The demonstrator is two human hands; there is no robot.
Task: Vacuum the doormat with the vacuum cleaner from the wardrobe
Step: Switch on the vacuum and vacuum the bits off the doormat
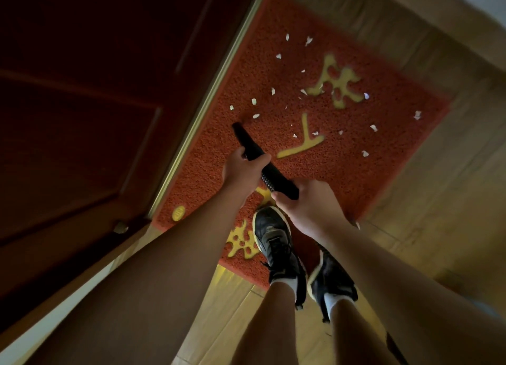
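The person stood at the near edge of the red doormat (356,156), which lay on the wooden floor (438,227) hard against the dark door (82,118), and held a slim black vacuum cleaner (275,175) out over it in both hands. The left hand (241,170) was wrapped round the forward part of the body, its fingers curled over the far side and the thumb lying across the top. The right hand (309,205) gripped the rear end, fingers (283,200) closed underneath it. A ribbed section showed on the bare stretch of the body between the two hands. This two-handed hold probably served to steady and aim the tool: the nozzle (242,136) pointed away and down toward the mat. Whether the tip touched the pile could not be told. White paper scraps (255,115) were scattered over the middle and far part of the mat, the nearest lying just beyond the nozzle, so the cleaning seemed barely begun, if at all. The black shoes (273,238) stood below the hands, the left one resting on the mat's near edge, likely so the person could lean in and reach the litter.
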